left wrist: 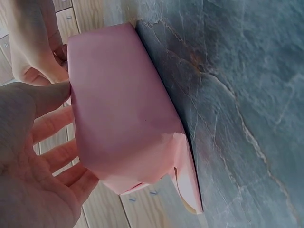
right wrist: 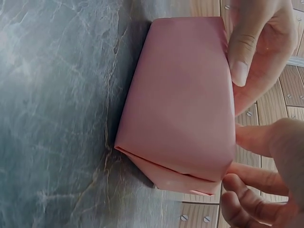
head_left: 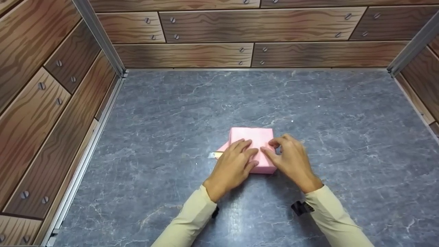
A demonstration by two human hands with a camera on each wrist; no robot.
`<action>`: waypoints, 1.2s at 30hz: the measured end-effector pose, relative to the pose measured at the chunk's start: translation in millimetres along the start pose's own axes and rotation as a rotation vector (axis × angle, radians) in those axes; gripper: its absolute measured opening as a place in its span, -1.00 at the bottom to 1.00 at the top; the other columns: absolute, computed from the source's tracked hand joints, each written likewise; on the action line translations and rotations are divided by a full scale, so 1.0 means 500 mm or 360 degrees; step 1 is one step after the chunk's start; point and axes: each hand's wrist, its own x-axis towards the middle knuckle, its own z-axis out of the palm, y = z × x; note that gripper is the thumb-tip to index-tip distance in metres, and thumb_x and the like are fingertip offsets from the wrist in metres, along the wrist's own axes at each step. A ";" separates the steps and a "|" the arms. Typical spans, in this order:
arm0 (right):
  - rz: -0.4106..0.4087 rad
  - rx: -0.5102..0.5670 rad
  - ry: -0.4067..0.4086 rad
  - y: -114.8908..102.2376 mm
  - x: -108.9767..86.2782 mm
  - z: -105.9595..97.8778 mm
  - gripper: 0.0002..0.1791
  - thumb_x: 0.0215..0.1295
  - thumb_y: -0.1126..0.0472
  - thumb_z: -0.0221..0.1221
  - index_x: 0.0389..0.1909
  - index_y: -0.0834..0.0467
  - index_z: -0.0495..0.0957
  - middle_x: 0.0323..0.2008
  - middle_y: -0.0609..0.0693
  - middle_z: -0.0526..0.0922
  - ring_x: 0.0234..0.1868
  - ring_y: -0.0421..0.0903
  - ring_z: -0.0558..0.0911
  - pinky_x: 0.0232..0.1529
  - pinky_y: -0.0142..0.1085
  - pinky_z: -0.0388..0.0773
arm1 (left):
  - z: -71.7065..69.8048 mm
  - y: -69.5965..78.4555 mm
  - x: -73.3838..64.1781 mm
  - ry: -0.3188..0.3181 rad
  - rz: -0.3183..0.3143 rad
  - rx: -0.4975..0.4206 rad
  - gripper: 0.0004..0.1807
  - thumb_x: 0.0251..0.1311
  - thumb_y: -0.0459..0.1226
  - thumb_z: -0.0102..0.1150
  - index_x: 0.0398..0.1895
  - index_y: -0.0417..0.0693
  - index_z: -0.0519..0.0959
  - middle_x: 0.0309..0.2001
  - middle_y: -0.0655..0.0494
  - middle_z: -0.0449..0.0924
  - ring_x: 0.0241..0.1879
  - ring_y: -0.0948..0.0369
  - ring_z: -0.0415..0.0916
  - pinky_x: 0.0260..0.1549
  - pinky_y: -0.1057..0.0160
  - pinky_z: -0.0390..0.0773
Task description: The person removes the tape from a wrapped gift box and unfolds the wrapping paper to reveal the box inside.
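A box wrapped in pink paper (head_left: 252,135) stands on the grey marbled table in the head view. My left hand (head_left: 235,159) rests on its top, fingers spread. At the right edge of the top, the thumb and fingertips of my right hand (head_left: 293,157) touch the paper with a gap between them. A loose paper flap (left wrist: 186,183) juts from the box's left end, low by the table. The right end is folded in, with an open crease (right wrist: 166,164) across it. A small shiny strip (head_left: 212,155) sticks out beside the flap.
Wood-patterned panels (head_left: 205,25) enclose the back and sides of the table (head_left: 171,113), with metal rails (head_left: 103,37) at the corners. Tiny white specks (head_left: 292,121) lie behind the box. A dark wrist device (head_left: 301,208) shows at the right sleeve.
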 end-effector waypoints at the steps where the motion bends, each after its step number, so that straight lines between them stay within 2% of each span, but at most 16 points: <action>1: 0.0003 -0.0005 0.0013 -0.001 0.000 0.001 -0.74 0.11 0.19 0.50 -0.33 0.31 0.73 -0.44 0.10 0.59 -0.42 0.01 0.57 -0.40 -0.06 0.52 | -0.001 0.001 0.000 -0.0005 -0.0002 -0.0002 -0.62 0.39 -0.08 0.22 0.16 -0.04 0.65 0.29 -0.06 0.53 0.35 0.04 0.39 0.41 0.14 0.30; 7: 0.0001 -0.0029 0.0066 -0.001 0.003 0.006 -0.79 0.10 0.22 0.49 -0.40 0.29 0.71 -0.46 0.10 0.59 -0.43 0.03 0.58 -0.40 -0.02 0.53 | -0.004 0.003 0.003 -0.0019 -0.0002 -0.0017 -0.63 0.38 -0.07 0.22 0.14 -0.04 0.65 0.28 -0.07 0.54 0.36 0.03 0.39 0.42 0.15 0.28; 17: 0.0001 -0.0032 0.0039 -0.002 0.004 0.003 -0.95 0.13 0.34 0.40 -0.42 0.25 0.73 -0.47 0.05 0.63 -0.50 -0.01 0.56 -0.42 0.00 0.51 | -0.002 0.003 0.004 0.0004 0.0012 -0.0016 -0.65 0.37 -0.09 0.23 0.11 -0.05 0.67 0.26 -0.08 0.55 0.33 0.03 0.41 0.41 0.15 0.30; 36: 0.0005 -0.0051 0.0027 0.006 0.004 -0.009 -0.95 0.18 0.37 0.35 -0.36 0.30 0.72 -0.39 0.10 0.66 -0.45 0.05 0.59 -0.39 0.03 0.53 | -0.002 0.002 0.002 0.0030 0.0018 -0.0030 -0.65 0.36 -0.11 0.25 0.10 -0.07 0.67 0.25 -0.09 0.56 0.32 0.01 0.42 0.40 0.15 0.32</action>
